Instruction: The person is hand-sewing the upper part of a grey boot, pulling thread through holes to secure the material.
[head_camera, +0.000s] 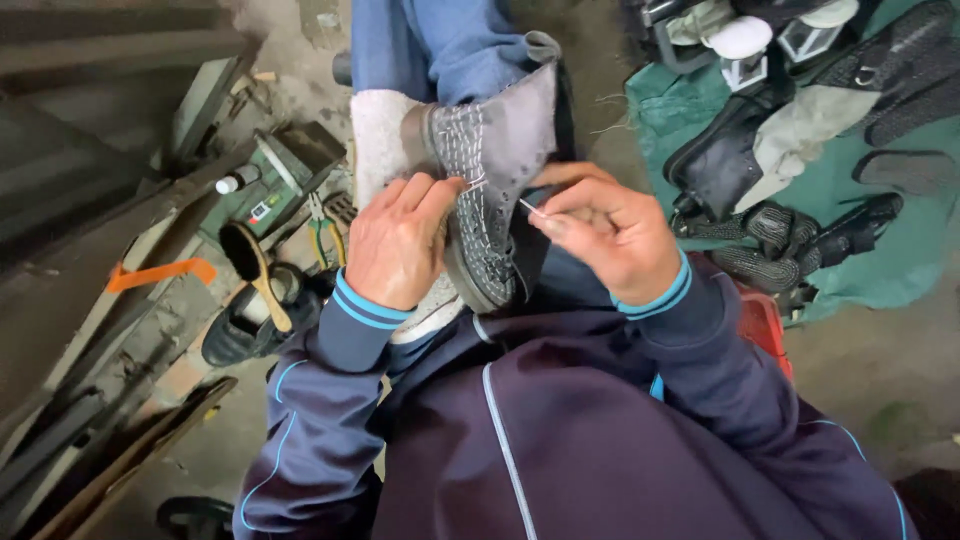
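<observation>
Fingertips pinching needle beside boot

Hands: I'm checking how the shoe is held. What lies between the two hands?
In the head view, the grey shoe lies between the left hand and right hand, sole up, with a thin needle at the right fingertips.

Floor: bare grey concrete, dusty.
Left side: timber planks.
Right side: green cloth.
Light: even daylight.
</observation>
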